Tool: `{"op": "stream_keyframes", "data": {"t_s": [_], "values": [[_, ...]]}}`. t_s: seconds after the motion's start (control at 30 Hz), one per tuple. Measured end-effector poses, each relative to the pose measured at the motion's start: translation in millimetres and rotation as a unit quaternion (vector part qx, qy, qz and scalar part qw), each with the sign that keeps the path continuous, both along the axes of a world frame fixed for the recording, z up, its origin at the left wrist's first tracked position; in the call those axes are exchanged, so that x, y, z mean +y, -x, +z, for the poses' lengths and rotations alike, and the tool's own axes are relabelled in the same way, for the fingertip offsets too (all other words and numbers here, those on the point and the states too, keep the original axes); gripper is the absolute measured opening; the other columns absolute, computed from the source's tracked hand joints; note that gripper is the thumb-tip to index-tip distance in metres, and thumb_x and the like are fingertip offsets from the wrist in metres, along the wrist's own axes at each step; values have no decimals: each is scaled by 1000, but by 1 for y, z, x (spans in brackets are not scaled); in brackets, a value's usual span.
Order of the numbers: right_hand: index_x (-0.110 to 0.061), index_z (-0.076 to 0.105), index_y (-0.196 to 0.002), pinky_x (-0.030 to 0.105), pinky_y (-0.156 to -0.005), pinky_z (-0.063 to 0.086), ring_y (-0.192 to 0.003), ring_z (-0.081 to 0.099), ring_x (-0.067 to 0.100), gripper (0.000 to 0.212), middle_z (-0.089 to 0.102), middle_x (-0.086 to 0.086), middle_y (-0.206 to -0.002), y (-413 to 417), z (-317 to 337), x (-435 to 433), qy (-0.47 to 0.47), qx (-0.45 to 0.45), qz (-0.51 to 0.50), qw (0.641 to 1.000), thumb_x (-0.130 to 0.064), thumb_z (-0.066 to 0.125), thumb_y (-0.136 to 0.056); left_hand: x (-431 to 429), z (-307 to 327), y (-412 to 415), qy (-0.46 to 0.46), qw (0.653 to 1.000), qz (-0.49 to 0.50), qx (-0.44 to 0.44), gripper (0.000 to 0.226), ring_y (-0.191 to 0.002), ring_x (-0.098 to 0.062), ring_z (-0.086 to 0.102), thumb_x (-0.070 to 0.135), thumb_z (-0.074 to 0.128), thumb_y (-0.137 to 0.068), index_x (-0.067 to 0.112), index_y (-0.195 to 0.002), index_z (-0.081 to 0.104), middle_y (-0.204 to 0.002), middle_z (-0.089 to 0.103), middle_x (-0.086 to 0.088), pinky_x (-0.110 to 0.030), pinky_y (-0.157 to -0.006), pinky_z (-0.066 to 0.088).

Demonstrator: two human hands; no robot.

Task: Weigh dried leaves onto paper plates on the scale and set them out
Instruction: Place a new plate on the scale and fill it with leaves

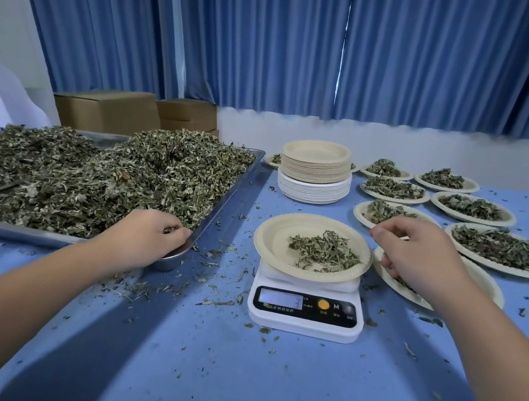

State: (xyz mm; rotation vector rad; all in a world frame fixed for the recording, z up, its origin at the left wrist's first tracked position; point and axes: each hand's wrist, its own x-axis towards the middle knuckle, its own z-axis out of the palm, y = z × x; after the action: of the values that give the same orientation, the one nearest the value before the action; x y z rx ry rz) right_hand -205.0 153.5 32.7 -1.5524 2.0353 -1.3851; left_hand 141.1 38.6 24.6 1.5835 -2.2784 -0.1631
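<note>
Left hand: I'm pinching leaves at tray corner.
Right hand: I'm curling fingers; hold unclear.
Leaves: likely light, crumbly; best pinched loosely.
Plate: probably flimsy; support its rim.

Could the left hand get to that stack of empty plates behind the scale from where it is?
Probably yes. The left hand grips dried leaves at the tray corner, and only leaf scraps lie on the cloth between tray and scale on the way to the plate stack.
</note>
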Motion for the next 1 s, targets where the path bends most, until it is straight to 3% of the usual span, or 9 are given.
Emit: {"op": "stream_keyframes", "data": {"t_s": [0.2, 0.33, 0.43, 0.5, 0.63, 0.73, 0.83, 0.9, 1.0], "values": [[-24, 67, -74, 19, -44, 37, -36, 48, 2, 20, 62, -3, -51, 1, -1, -1, -2, 0, 0, 1000, -24, 57, -92, -21, 17, 16, -23, 999, 25, -33, 40, -40, -12, 39, 29, 49, -97, 7, -63, 55, -50, 48, 0, -18, -37, 32], [-21, 68, -76, 12, -39, 40, -36, 49, 2, 19, 63, -1, -52, 2, -1, -2, 1, -9, 0, 1000, -23, 57, -91, -23, 47, 54, 36, 999, -4, 32, 40, -36, -6, 42, 26, 48, -95, 9, -60, 59, -43, 52, 6, -12, -32, 28], [-22, 67, -75, 15, -41, 42, -37, 49, 4, 20, 62, -2, -51, 3, -1, -3, -5, -10, -4, 1000, -24, 58, -92, -13, 60, 96, 68, 992, -53, 90, 41, -41, -2, 51, 25, 48, -93, 14, -54, 55, -42, 55, 9, -16, -38, 33], [-21, 67, -74, 16, -41, 41, -37, 48, 4, 20, 62, -2, -51, 3, -1, -3, -6, -4, -4, 1000, -25, 58, -92, -6, 59, 123, 57, 990, -82, 94, 40, -54, -9, 59, 28, 48, -96, 8, -65, 61, -57, 64, 3, -21, -48, 44], [-22, 67, -73, 24, -47, 44, -38, 49, 5, 21, 62, -3, -50, 3, -2, -3, -8, -7, -1, 1000, -24, 58, -92, 7, 44, 166, 4, 989, -120, 87, 42, -79, -17, 59, 48, 45, -98, 12, -93, 65, -84, 65, -2, -29, -65, 45], [-22, 67, -75, 28, -51, 46, -39, 50, 7, 20, 59, -6, -48, 5, 0, -3, -7, -30, 0, 1000, -23, 58, -92, 10, 35, 173, -24, 988, -127, 80, 58, -107, -18, 59, 66, 34, -93, 23, -119, 61, -111, 67, 2, -34, -86, 45], [-21, 68, -74, 29, -54, 47, -44, 52, 12, 19, 58, -7, -49, 6, 0, -2, 1, -22, -4, 1000, -24, 60, -91, 10, 38, 162, 15, 992, -106, 61, 71, -123, -24, 51, 71, 17, -92, 27, -136, 52, -134, 58, -2, -43, -103, 41], [-20, 68, -74, 28, -53, 46, -45, 51, 13, 19, 58, -7, -49, 5, 0, -2, 6, -14, -6, 1000, -24, 60, -91, 6, 42, 148, 52, 990, -83, 102, 71, -119, -25, 53, 68, 16, -94, 23, -133, 55, -131, 59, -6, -42, -101, 41], [-18, 68, -77, 28, -55, 45, -39, 52, 4, 18, 59, -9, -50, 4, 0, -2, 9, -18, -7, 1000, -24, 59, -91, -11, 44, 116, 87, 989, -15, 118, 62, -95, -27, 59, 61, 24, -97, 18, -99, 68, -105, 66, -10, -38, -86, 47]]}}
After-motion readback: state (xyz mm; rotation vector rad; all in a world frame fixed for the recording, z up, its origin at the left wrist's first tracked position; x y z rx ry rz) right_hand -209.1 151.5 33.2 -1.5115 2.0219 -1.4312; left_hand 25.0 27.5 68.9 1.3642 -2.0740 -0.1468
